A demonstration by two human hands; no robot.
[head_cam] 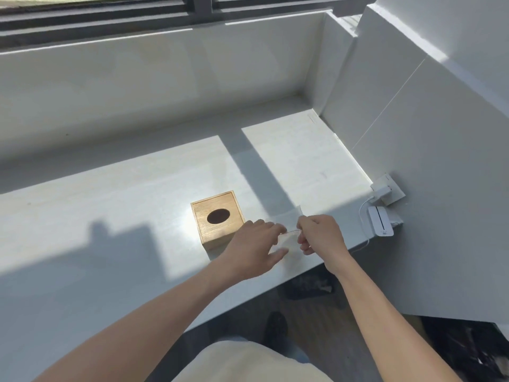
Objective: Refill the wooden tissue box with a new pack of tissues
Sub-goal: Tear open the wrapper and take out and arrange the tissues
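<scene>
A square wooden tissue box (217, 219) with a dark oval opening in its lid stands on the white windowsill ledge (110, 210). Just right of it lies a white tissue pack (287, 230) in clear wrapping, hard to make out against the sunlit ledge. My left hand (256, 249) rests on the pack's left side, fingers spread over it and thumb below. My right hand (319, 235) pinches the wrapper at the pack's upper right edge. The hands hide much of the pack.
A white charger (381, 190) sits in a wall socket at the right, with a cable running to a white device (380, 221) on the ledge's corner. The ledge's front edge runs under my forearms; dark floor and a shoe (275, 326) lie below.
</scene>
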